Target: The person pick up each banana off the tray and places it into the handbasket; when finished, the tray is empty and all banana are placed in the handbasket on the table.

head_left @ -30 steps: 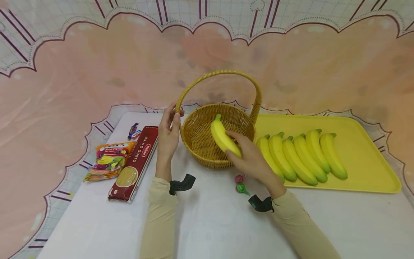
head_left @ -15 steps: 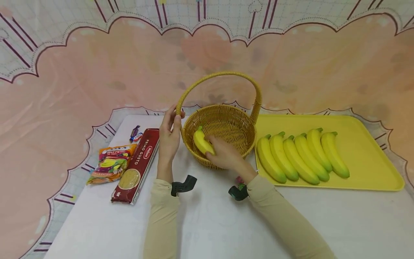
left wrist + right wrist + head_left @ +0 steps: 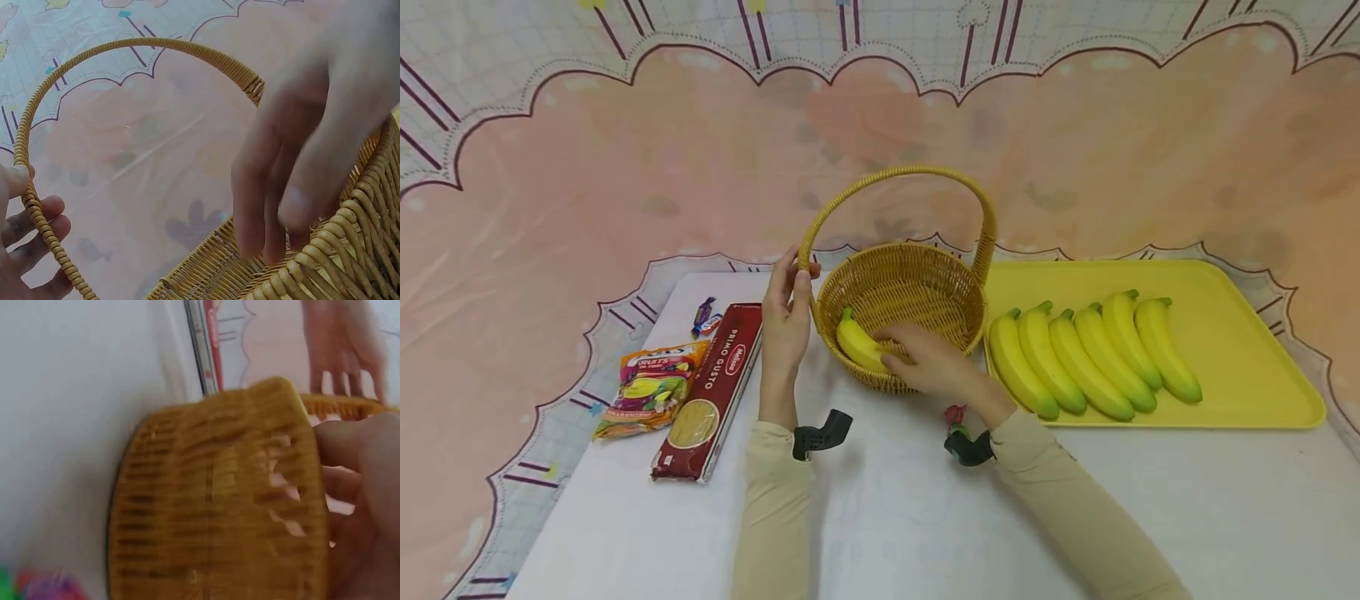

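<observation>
In the head view a wicker basket (image 3: 901, 321) with a tall arched handle stands mid-table. My left hand (image 3: 786, 321) holds the left side of that handle (image 3: 47, 234), thumb on one side and fingers on the other. One banana (image 3: 857, 343) lies at the left inside the basket. Over the basket, right beside the banana, is my right hand (image 3: 928, 358); its end of the banana is hidden. In the left wrist view the right hand's fingers (image 3: 253, 206) point down loosely behind the rim, and no banana shows between them and the thumb.
Several bananas (image 3: 1093, 362) lie in a row on a yellow tray (image 3: 1247, 350) to the right. At left are a red spaghetti pack (image 3: 711, 392), an orange candy bag (image 3: 655, 387) and small wrapped candies (image 3: 703, 317). A red lollipop (image 3: 955, 414) lies before the basket.
My right hand has carried the banana left and down into the basket, and its fingers have loosened from it. My left hand stays on the handle.
</observation>
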Tool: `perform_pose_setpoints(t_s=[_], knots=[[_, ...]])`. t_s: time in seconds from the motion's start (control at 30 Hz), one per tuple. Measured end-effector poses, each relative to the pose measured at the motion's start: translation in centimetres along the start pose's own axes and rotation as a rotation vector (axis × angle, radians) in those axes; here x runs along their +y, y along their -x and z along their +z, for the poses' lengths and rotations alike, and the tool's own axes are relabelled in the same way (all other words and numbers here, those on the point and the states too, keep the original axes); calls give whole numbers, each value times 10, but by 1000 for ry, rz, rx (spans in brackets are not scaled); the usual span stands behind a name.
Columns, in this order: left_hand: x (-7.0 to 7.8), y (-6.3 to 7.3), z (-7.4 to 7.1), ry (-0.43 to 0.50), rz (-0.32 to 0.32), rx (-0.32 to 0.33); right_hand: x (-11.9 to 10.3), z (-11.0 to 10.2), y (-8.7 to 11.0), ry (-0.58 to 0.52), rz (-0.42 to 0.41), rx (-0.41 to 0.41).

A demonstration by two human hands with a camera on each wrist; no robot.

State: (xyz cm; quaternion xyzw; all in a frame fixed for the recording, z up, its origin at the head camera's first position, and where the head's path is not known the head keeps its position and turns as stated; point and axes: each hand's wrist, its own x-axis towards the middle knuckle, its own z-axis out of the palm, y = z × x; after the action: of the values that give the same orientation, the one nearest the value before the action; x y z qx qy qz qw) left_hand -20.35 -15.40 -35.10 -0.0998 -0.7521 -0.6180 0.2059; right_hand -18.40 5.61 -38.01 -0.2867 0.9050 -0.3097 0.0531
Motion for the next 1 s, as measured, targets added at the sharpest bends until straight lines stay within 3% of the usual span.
perform_pose_setpoints(t_s=[0.13, 0.27, 0.57, 0.77, 1.0], knots=[[0, -1, 3, -7, -3, 5, 13, -15, 20, -37, -45, 169], [1, -2, 4, -15, -15, 7, 30, -32, 42, -74, -26, 294], [0, -1, 5, -11, -13, 22, 82, -70, 96, -63, 128, 392], [1, -1, 5, 2, -44, 34, 120, -96, 132, -9, 270, 450], [25, 6, 6, 10, -80, 20, 160, -121, 173, 12, 417, 518]])
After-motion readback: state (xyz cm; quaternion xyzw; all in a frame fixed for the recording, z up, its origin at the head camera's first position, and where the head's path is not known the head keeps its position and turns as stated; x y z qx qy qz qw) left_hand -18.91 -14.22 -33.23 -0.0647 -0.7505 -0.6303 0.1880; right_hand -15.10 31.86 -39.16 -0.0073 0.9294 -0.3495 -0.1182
